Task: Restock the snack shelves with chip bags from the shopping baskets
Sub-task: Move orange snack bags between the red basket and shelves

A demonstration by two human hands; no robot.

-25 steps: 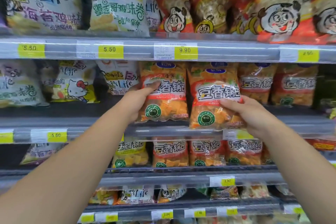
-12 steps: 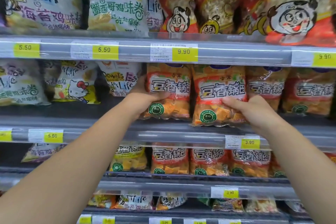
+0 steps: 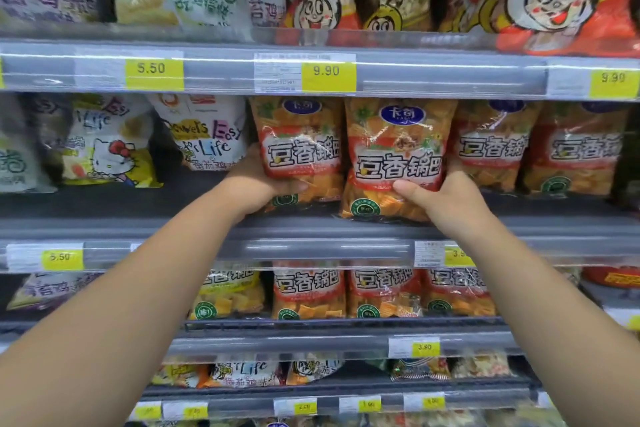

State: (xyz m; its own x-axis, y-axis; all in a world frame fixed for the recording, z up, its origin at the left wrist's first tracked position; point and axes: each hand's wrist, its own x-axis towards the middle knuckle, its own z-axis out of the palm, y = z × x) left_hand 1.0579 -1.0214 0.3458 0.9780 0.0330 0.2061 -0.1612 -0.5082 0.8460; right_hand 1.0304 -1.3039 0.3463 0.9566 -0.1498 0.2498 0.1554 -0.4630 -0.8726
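Behind front edge of middle shelf (image 3: 311,236): left bag (image 3: 301,149), right bag (image 3: 398,156) now further in than second ago, upright. My left hand (image 3: 256,184) pinches left bag low, thumb on front; my right hand (image 3: 446,199) same on right bag. Release likely next.

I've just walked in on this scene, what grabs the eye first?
Two bare arms reach up to the middle shelf, where the left hand grips one orange snack bag and the right hand grips the neighbouring bag beside it. Above, red bags with big cartoon faces fill the upper right, over yellow price tags.
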